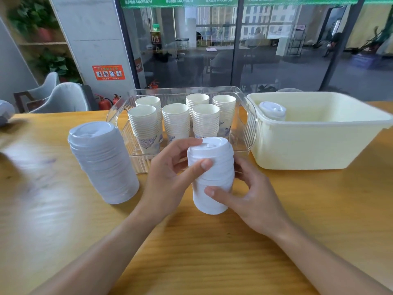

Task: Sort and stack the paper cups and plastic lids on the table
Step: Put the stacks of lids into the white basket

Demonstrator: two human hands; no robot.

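A stack of white plastic lids [212,167] stands on the wooden table [212,252] in front of me. My left hand [170,173] holds its upper part, thumb across the front and fingers at the top rim. My right hand [251,194] grips its lower right side. A taller, leaning lid stack [102,160] stands free at the left. Several stacks of paper cups [176,122] fill a clear plastic bin [244,133] behind. Another short lid stack [273,110] sits in the cream tub [319,145] at the right.
Grey chairs [61,99] stand beyond the table's far left edge. A glass wall runs behind the bins. Bare wood lies in front of me and at the far left.
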